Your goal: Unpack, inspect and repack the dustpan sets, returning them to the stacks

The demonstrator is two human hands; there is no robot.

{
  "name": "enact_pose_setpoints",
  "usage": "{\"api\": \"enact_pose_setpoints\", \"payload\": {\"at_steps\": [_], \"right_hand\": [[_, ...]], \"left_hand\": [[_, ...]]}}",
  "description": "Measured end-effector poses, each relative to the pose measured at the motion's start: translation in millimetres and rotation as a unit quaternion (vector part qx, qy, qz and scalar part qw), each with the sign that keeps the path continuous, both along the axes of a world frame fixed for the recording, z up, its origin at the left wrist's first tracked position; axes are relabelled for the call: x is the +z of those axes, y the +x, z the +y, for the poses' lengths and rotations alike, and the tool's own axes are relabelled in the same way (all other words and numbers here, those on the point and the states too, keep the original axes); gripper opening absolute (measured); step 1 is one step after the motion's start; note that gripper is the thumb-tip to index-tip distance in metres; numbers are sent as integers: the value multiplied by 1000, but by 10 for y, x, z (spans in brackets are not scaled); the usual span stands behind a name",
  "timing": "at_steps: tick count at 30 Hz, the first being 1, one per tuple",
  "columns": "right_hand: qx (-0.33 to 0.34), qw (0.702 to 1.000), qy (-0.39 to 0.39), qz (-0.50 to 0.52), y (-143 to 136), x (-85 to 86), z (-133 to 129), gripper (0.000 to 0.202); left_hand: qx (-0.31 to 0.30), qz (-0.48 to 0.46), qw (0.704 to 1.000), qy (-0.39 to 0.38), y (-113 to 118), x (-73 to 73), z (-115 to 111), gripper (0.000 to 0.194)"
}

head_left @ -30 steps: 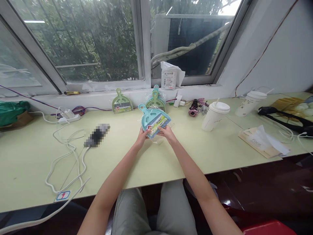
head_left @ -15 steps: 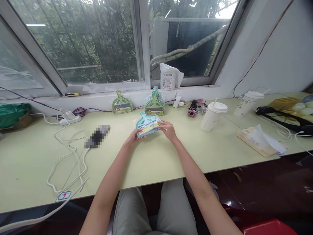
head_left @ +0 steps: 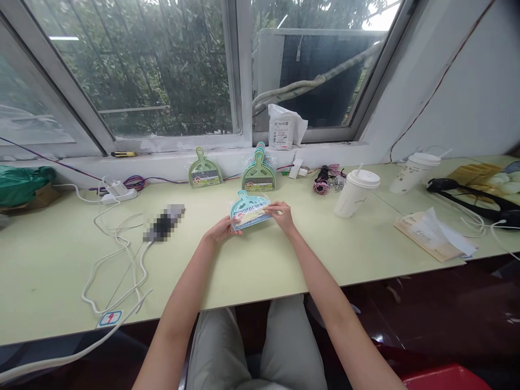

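Note:
A light blue mini dustpan and brush set (head_left: 248, 204) in clear plastic wrap is held tilted over the table, its handle pointing to the window. My left hand (head_left: 221, 228) grips its lower left corner, thumb on top and fingers beneath. My right hand (head_left: 281, 213) is closed at the right edge, fingertips pinched at the wrap or label; exactly what they pinch is too small to see. Behind it stands a row of similar sets, a green dustpan set (head_left: 259, 174) in front. Another green dustpan set (head_left: 204, 170) leans on the wall to its left.
White cups (head_left: 356, 194) with lids and a tissue pack (head_left: 424, 234) are on the right. At left lie white cables (head_left: 132, 265), a power strip (head_left: 118, 196) and a pixelated object (head_left: 164, 223). A white package (head_left: 284, 130) sits on the sill. The table's front edge runs before my lap.
My right fingers have gone from lying over the set's right side to a pinch at its edge. The blue set has shifted slightly right and down in view.

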State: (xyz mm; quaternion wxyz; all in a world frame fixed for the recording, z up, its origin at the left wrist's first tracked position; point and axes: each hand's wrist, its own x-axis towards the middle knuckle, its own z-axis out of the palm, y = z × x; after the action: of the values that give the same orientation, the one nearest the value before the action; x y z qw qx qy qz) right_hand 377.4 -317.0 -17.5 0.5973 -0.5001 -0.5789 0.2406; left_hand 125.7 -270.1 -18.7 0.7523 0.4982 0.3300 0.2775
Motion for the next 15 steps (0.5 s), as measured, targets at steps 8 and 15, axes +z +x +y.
{"api": "enact_pose_setpoints", "payload": {"at_steps": [8, 15], "right_hand": [[44, 977, -111, 177, -11, -108, 53, 59], [33, 956, -134, 258, 68, -190, 161, 50]], "left_hand": [[-42, 28, 998, 41, -8, 84, -73, 63], [19, 90, 972, 217, 175, 85, -124, 83]]}}
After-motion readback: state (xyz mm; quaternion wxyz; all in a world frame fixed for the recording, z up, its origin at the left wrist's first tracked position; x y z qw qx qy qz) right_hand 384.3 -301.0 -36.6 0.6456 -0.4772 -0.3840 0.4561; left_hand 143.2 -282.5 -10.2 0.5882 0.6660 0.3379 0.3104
